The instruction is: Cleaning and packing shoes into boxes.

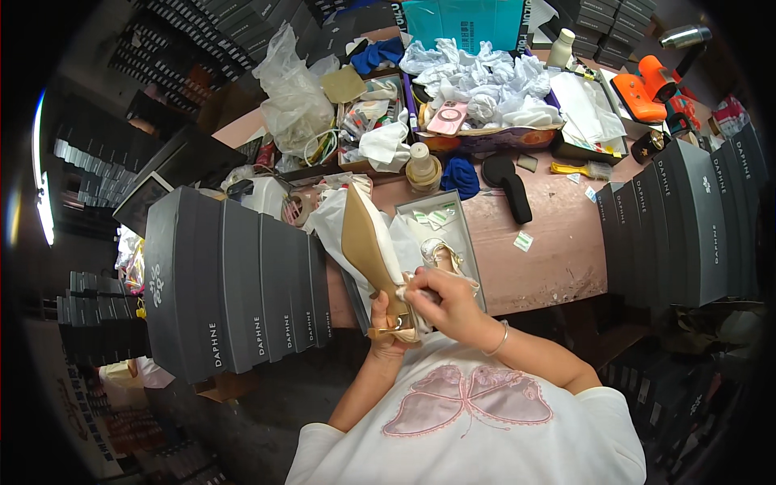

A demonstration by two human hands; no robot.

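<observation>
Left of the open grey cardboard shoebox (466, 234), dark-grey lidded shoeboxes (242, 283) stand packed in a row at the edge of the pinkish table (558, 259), probably to leave a working gap in the middle. Crumpled white tissue paper (327, 222) spills past the box's left side. Over that same side, the left hand (388, 343) holds up a cream-white pointed shoe with a smooth tan sole (365, 242), toe away from the wearer; its fingers are wrapped round the heel end, the thumb along the sole's edge, apparently to steady it and turn its side toward the other hand. Above the box's near part, the right hand (449, 304) has its fingers curled nearly closed in a pinch at the shoe's edge; the exact bit gripped is too small to tell. A silvery strapped shoe (436, 252) lies inside the box, partly behind that hand. Beyond the box's far right corner sit a bunched blue cloth (460, 177) and a black flat pad (517, 198); well to its right, more dark-grey shoeboxes (679, 218) mirror the left row.
</observation>
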